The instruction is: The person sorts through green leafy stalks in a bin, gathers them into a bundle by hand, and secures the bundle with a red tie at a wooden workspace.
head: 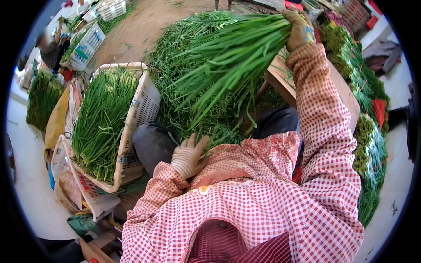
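My right hand (298, 29), in a soiled glove, is shut around one end of a bunch of long green chives (230, 59). The bunch is raised at the upper right, its loose leaves fanning out to the left and down. My left hand (190, 154), gloved or wrapped, holds nothing; its fingers are spread over my lap beside my left knee (153, 144). A heap of loose green leaves (171, 72) covers the ground before me, partly hidden by the bunch.
On my left, a white plastic crate (144, 93) holds packed chives (102, 121). A wooden bench (342, 95) stands to my right, with tied bundles (370, 157) along the wall and red ties (379, 111). Farther off, a person (51, 49) sits near another crate (86, 49).
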The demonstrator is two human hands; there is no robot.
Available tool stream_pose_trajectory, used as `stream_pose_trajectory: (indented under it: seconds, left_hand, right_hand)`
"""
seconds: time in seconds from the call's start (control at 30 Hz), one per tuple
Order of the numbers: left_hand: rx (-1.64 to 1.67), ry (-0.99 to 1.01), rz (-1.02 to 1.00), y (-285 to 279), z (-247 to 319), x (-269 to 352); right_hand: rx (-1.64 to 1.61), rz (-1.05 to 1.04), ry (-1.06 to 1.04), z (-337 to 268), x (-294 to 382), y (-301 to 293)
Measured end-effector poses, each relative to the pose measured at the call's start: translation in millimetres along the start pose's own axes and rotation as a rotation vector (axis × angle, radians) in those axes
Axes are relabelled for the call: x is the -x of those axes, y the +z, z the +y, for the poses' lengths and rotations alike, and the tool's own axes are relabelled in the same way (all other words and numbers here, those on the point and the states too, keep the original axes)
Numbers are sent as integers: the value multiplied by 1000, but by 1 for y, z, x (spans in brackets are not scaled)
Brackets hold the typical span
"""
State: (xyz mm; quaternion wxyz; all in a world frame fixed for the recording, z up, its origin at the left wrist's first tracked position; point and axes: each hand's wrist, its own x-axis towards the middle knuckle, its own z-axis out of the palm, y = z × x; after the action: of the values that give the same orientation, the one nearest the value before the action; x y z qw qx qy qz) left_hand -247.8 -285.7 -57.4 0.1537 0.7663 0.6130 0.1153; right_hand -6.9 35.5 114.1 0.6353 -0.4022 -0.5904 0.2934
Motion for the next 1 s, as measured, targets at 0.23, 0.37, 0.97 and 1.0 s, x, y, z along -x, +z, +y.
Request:
stream_pose_trajectory:
  seconds: [0.23, 0.37, 0.97, 1.0]
  left_hand:
    - [297, -18, -36, -76, 3, 8]
    - [293, 232, 398, -105, 15, -36]
    - [391, 290, -429, -53, 80, -61]
    - [374, 257, -428, -43, 72, -60]
  right_hand:
    - [-254, -619, -52, -19, 29, 8]
    - [-628, -646, 144, -15, 55, 0]
    - [-858, -410, 107, 24, -46, -33]
    - [-832, -406, 131, 22, -47, -30]
